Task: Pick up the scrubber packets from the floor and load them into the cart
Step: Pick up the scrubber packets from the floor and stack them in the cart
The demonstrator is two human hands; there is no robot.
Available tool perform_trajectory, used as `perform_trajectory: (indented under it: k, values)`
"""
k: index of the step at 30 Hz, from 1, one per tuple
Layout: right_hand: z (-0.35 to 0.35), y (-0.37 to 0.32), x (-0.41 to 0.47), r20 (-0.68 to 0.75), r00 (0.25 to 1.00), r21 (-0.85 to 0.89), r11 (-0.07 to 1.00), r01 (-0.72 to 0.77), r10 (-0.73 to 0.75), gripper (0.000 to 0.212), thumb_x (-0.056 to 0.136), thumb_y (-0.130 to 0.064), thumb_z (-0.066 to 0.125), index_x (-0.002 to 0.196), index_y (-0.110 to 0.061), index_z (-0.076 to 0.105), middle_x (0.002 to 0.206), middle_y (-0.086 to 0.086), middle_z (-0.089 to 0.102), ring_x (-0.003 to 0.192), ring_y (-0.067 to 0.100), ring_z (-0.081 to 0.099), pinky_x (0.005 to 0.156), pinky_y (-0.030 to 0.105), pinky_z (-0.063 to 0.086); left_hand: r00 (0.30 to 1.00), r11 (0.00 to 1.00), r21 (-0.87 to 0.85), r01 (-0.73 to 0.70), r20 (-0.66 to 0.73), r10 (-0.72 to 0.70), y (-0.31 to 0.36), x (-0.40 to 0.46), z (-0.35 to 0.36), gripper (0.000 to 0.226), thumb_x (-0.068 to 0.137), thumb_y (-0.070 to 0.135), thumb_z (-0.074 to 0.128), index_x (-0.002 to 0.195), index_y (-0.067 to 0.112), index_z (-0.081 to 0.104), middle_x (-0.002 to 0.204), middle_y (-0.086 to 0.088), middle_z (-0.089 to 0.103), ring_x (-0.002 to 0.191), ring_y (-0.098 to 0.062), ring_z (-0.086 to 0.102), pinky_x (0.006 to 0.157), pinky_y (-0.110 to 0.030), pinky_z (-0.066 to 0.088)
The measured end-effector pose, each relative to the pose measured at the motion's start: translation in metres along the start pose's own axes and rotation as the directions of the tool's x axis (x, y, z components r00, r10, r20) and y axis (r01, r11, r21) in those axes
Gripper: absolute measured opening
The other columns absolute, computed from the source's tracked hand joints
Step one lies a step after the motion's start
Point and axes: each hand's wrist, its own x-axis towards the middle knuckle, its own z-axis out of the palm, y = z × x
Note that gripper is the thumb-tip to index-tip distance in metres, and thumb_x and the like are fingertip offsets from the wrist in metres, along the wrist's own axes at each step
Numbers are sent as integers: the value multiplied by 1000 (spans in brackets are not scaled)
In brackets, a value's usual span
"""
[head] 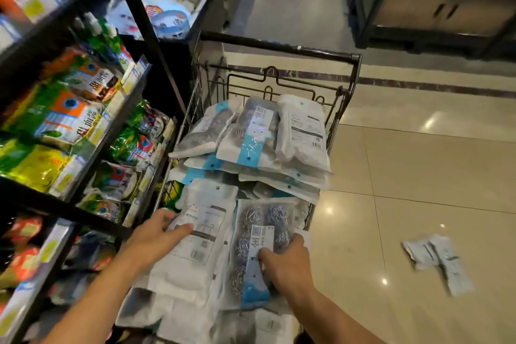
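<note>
A black wire cart (352, 70) stands in the aisle, piled with several white and blue scrubber packets (259, 137). My left hand (156, 234) grips the left edge of a white packet (201, 234) lying label-side up at the near end of the pile. My right hand (287, 262) holds a packet of steel scrubbers (259, 232) beside it, thumb on its front label. Two more packets (438, 262) lie on the tiled floor to the right of the cart.
Black shelves (117, 131) full of green, yellow and orange packs run along the left, close against the cart. A dark cabinet (435, 8) stands at the back right. Glossy beige tiles (418, 176) stretch to the cart's right.
</note>
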Motion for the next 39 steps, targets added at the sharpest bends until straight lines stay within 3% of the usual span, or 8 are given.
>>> perform_trajectory:
  k: [3, 13, 22, 25, 28, 31, 36, 39]
  values:
    - [-1, 1, 0, -24, 997, -153, 986, 68, -72, 88, 72, -49, 69, 147, -19, 35, 134, 10, 54, 118, 31, 59, 100, 46, 54, 1000, 1000, 3, -21, 5, 21, -3, -2, 3, 49, 87, 53, 76, 126, 30, 57, 123, 6, 66, 111, -20, 64, 98, -42, 52]
    - [-42, 0, -15, 130, 929, -539, 762, 359, -345, 66, 97, -50, 54, 153, -20, 36, 145, 14, 47, 126, 33, 51, 102, 44, 51, 975, 973, 150, -176, -107, 193, -7, -58, -1, 52, 87, 51, 73, 134, 37, 57, 139, 3, 57, 130, -21, 53, 106, -42, 46]
    - [-139, 19, -69, 184, 760, -378, 668, 641, -624, 28, 100, -31, 58, 127, -29, 64, 121, -9, 63, 102, 10, 62, 82, 20, 46, 917, 922, 31, -385, -96, 386, 20, -145, 45, 35, 93, 33, 73, 126, 37, 60, 129, 12, 58, 120, -11, 54, 98, -36, 47]
    - [-194, 35, -88, 68, 796, -210, 772, 600, -601, 16, 99, -28, 61, 111, -34, 70, 103, -17, 71, 87, 2, 65, 74, 16, 49, 911, 906, -126, -405, 27, 411, 49, -162, 77, 29, 95, 22, 72, 119, 36, 65, 118, 14, 69, 112, -6, 63, 93, -31, 49]
    - [-239, 53, -98, -86, 854, 72, 851, 519, -514, 15, 99, -21, 61, 100, -31, 72, 86, -5, 77, 83, 9, 73, 82, 33, 59, 885, 888, -181, -422, 129, 447, 80, -172, 104, 25, 95, 25, 72, 110, 44, 65, 99, 20, 73, 98, 1, 67, 84, -27, 50]
    - [-277, 80, -108, -159, 903, 286, 857, 428, -398, 15, 99, -15, 61, 102, -23, 74, 88, 3, 79, 84, 18, 77, 83, 36, 57, 875, 900, -180, -398, 219, 431, 112, -177, 127, 21, 91, 39, 77, 109, 45, 69, 97, 6, 76, 101, -14, 72, 94, -40, 54]
    - [-339, 150, -109, -195, 943, 406, 854, 327, -268, 13, 97, -14, 63, 102, -19, 74, 94, 7, 77, 88, 24, 76, 79, 33, 55, 857, 896, -160, -414, 262, 443, 158, -197, 180, 36, 73, 61, 74, 107, 50, 69, 96, 8, 77, 100, -16, 72, 94, -44, 54]
    - [-383, 206, -99, -223, 953, 430, 857, 286, -206, 14, 97, -14, 63, 100, -20, 75, 91, 4, 78, 85, 22, 76, 80, 35, 57, 858, 903, -148, -404, 280, 430, 186, -223, 235, 17, 90, 34, 75, 105, 39, 72, 94, 0, 76, 100, -21, 71, 89, -37, 52]
